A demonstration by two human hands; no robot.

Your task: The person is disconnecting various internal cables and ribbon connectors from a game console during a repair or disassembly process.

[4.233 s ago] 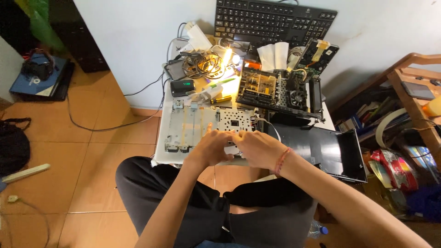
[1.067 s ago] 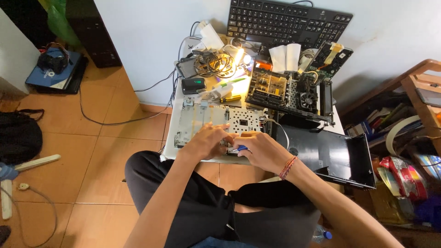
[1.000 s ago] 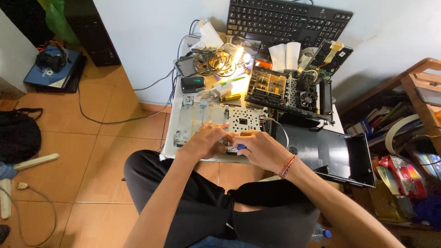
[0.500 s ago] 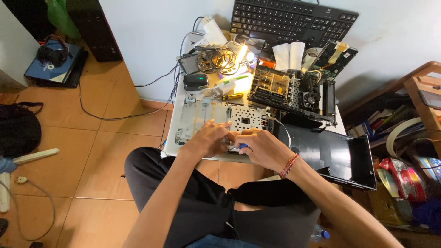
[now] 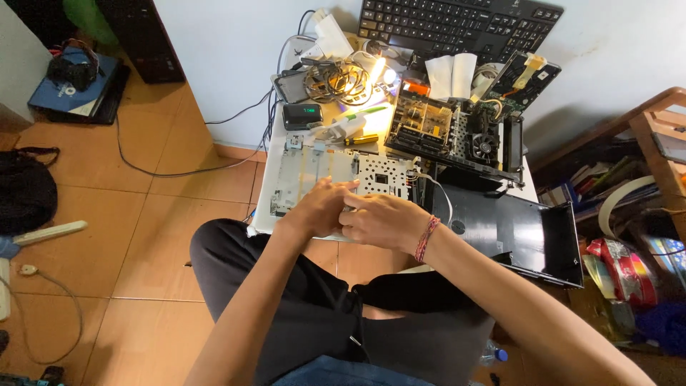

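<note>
A silver perforated metal plate [image 5: 314, 168] lies on a small white table [image 5: 263, 214] in front of my crossed legs. My left hand [image 5: 320, 209] rests on the plate's near edge, fingers stretched onto the metal and pressing it down. My right hand [image 5: 380, 220], with a braided band on the wrist, is curled tight against the left fingertips. What sits between the two hands is hidden by the fingers; earlier frames show a small blue item there.
Behind the plate stands an opened black case with circuit boards [image 5: 457, 132], with a black cover panel [image 5: 518, 232] to its right. A keyboard [image 5: 457, 25], coiled cables [image 5: 346, 75], a lit lamp [image 5: 380, 71] and a yellow-handled screwdriver [image 5: 359, 139] crowd the back. A wooden shelf [image 5: 647, 136] stands right, a black bag [image 5: 25, 193] left.
Both hands stayed together at the plate's near edge. The small blue item seen between them is now covered by the fingers. The head camera shifted slightly.
</note>
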